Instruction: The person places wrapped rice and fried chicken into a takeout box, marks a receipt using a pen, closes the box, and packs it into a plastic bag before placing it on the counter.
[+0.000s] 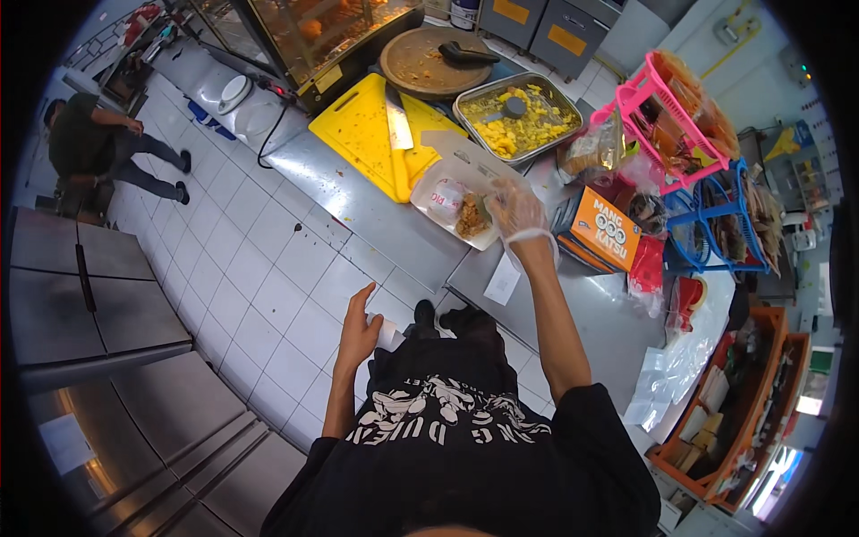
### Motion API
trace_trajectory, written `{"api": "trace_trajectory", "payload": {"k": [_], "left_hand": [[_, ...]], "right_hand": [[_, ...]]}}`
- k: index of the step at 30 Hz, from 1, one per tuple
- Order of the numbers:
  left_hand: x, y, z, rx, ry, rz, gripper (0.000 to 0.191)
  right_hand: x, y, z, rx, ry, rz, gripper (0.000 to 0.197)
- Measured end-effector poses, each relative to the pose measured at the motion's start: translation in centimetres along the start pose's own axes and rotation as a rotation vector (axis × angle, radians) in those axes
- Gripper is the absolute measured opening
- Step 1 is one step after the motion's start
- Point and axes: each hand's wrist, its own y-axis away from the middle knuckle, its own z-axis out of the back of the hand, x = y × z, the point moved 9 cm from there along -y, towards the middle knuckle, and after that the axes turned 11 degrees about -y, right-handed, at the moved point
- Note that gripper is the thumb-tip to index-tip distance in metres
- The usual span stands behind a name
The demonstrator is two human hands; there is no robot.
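Observation:
My left hand [359,332] hangs low over the floor tiles, thumb and index finger apart, with a small piece of white paper [388,333] held against the palm. A clear plastic glove covers my right hand [515,209], which reaches into the right side of an open paper food box [421,194]. Inside the box, a round paper-wrapped bundle [446,199] sits beside chopped fried food [472,218]. The right fingertips are partly hidden by the glove, so any grip on food is unclear. Behind the box, a knife [398,131] lies across a yellow cutting board [359,121].
A metal tray of yellow food [500,137] holds a grey-handled utensil. Behind it is a round wooden chopping block [409,64] with a black-handled tool. An orange printed box [597,228] and pink basket [661,114] stand right. Another person [87,141] sits far left.

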Motion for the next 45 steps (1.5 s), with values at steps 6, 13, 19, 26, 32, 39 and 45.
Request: {"api": "trace_trajectory", "payload": {"k": [6,13,19,26,32,39,45], "left_hand": [[0.6,0.1,1.0,-0.044,0.017,0.012,0.059],[2.0,-0.5,1.8,-0.155,0.044,-0.019,0.061],[2.0,-1.0,0.7,-0.149,0.02,0.079,0.064],[2.0,-0.7,-1.8,-0.156,0.06,0.118,0.065],[-0.6,-1.1,-3.8,-0.075,0.111,0.167,0.068],[-1.1,-1.1,-4.5,-0.042,0.306,0.269,0.076],[1.5,-0.4,-4.0,-0.104,0.43,0.41,0.075]], "right_hand": [[2.7,-4.3,-0.3,-0.118,0.139,0.348,0.028],[0.1,-4.4,10.9,-0.291,-0.04,0.173,0.029],[-10.1,-6.1,29.2,-0.886,0.05,-0.125,0.033],[-12.8,-10.6,40.1,-0.82,0.779,-0.158,0.026],[-20.3,-15.7,42.0,-0.416,0.777,-0.522,0.024],[-22.3,-15.6,43.4,-0.462,0.595,-0.489,0.024],[-23.7,-17.0,45.9,-0.487,0.625,-0.316,0.025]]}}
